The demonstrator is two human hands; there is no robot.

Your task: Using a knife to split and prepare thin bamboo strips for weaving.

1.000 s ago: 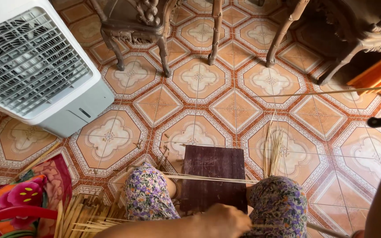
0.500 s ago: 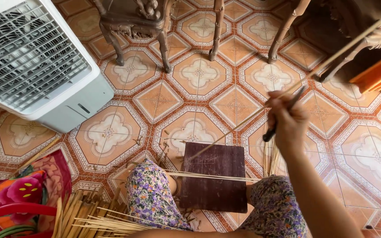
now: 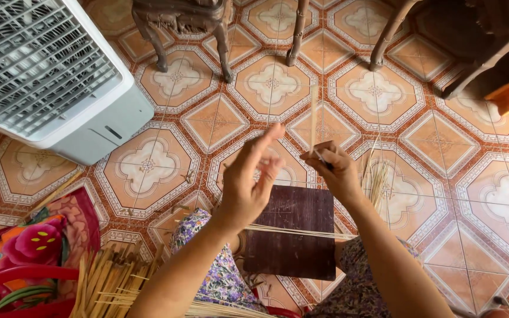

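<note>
your right hand [image 3: 332, 171] pinches a thin bamboo strip [image 3: 313, 118] upright; your left hand [image 3: 251, 179] spread, fingers loose, above dark board [image 3: 293, 235].

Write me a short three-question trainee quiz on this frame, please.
1. True or false: the right hand holds a thin bamboo strip upright.
2. What lies across the dark wooden board? A) scissors B) thin strips C) a cloth
3. Which hand is open, holding nothing?

Key: 1 true. 2 B, thin strips. 3 The left hand.
</note>
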